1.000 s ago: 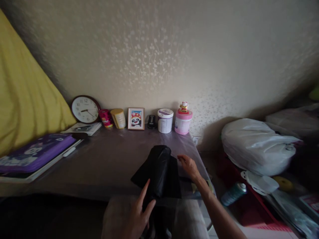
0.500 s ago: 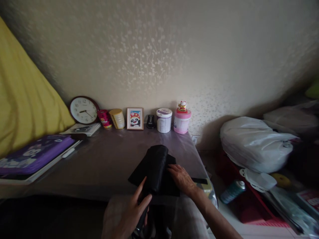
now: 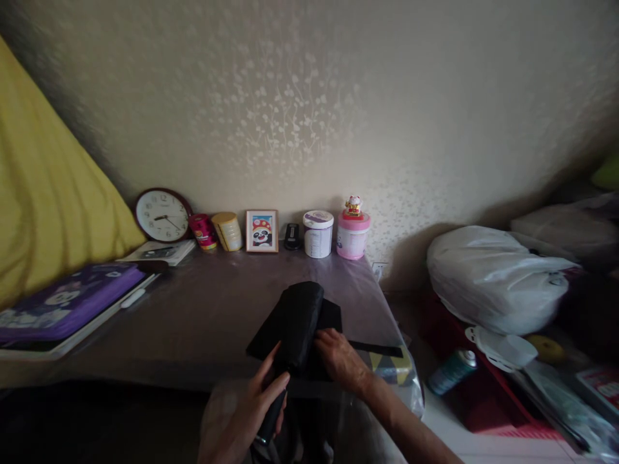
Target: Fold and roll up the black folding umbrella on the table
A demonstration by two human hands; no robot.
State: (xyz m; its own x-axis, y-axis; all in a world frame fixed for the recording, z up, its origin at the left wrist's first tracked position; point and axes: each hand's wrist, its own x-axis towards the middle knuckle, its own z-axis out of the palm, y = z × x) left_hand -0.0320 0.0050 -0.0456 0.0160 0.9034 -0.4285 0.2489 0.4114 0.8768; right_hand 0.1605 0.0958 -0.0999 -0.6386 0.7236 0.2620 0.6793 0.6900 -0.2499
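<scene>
A black folding umbrella (image 3: pixel 300 316), its fabric partly rolled, lies over the table's front edge with the handle towards me. My left hand (image 3: pixel 264 396) is closed around the handle, thumb along the top. To the right, my right hand (image 3: pixel 341 357) has its fingers curled against the loose fabric beside the roll, closed on it; the fingertips are partly hidden. A flat black strap (image 3: pixel 374 348) extends from near my right hand across the table's right corner. One fabric flap spreads out left of the roll.
Along the wall stand a clock (image 3: pixel 163 215), a pink can (image 3: pixel 203 232), a yellow-lidded jar (image 3: pixel 227 232), a picture frame (image 3: pixel 262 231) and two tubs (image 3: pixel 318 235). A purple case (image 3: pixel 72 299) lies left. A red basket (image 3: pixel 488 412) and spray can (image 3: pixel 452 372) are right.
My right hand has moved left and slightly down, closer to the rolled part, with its fingers now curled in. More of the black strap shows. My left hand keeps hold of the handle.
</scene>
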